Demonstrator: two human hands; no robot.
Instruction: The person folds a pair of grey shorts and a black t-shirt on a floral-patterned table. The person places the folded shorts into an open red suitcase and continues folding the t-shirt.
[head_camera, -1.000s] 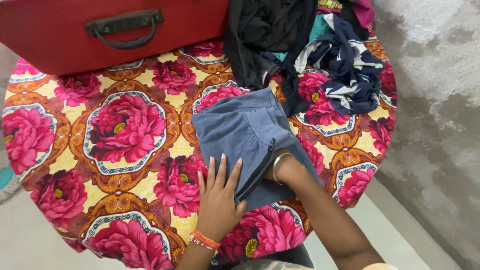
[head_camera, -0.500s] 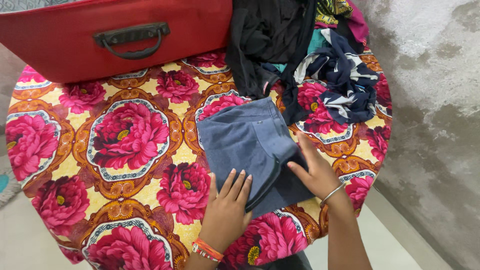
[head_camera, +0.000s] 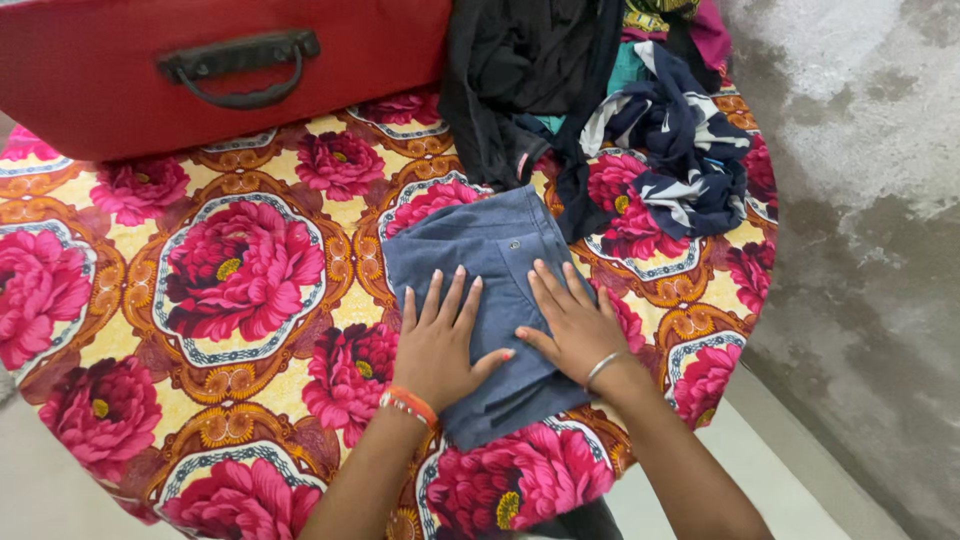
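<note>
Soft, even daylight over my head camera's view, colours bright and saturated.

From my remote seat I see only faint shadows under the left hand (head_camera: 438, 345) and right hand (head_camera: 578, 325); no glare on the floral cloth (head_camera: 240, 270); focus is sharp mid-frame, with slight wide-angle bending toward the edges.

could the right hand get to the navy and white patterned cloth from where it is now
Probably yes: the right hand lies flat on the folded grey garment, and only bare tablecloth lies between it and the navy and white cloth.
</note>
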